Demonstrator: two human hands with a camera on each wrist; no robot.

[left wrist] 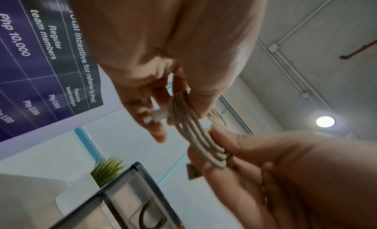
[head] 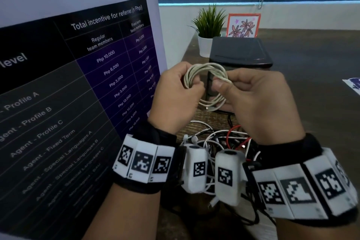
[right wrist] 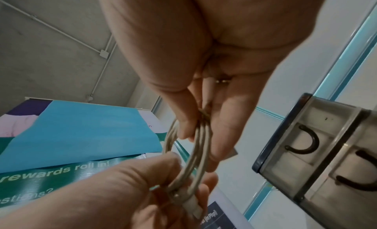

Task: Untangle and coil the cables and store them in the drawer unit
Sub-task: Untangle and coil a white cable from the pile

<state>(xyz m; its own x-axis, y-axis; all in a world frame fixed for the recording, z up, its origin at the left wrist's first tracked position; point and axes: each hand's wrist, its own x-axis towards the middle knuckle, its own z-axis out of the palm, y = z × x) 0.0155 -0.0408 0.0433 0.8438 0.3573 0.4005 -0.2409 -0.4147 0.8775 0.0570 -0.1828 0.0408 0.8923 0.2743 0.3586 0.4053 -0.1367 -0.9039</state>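
Both hands hold a coiled beige cable at mid-frame.

The left hand (head: 173,99) and right hand (head: 259,103) pinch opposite sides of the cable coil (head: 208,84) in front of a dark drawer unit (head: 241,50). A tangle of cables (head: 220,140) lies lower centre on the table (head: 315,84); a poster (head: 68,84) fills the left.

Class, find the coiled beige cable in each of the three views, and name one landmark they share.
Head: coiled beige cable at centre, held between left hand and right hand.
Left wrist: centre, a strand bundle.
Right wrist: lower centre.
Shared landmark: the dark drawer unit.
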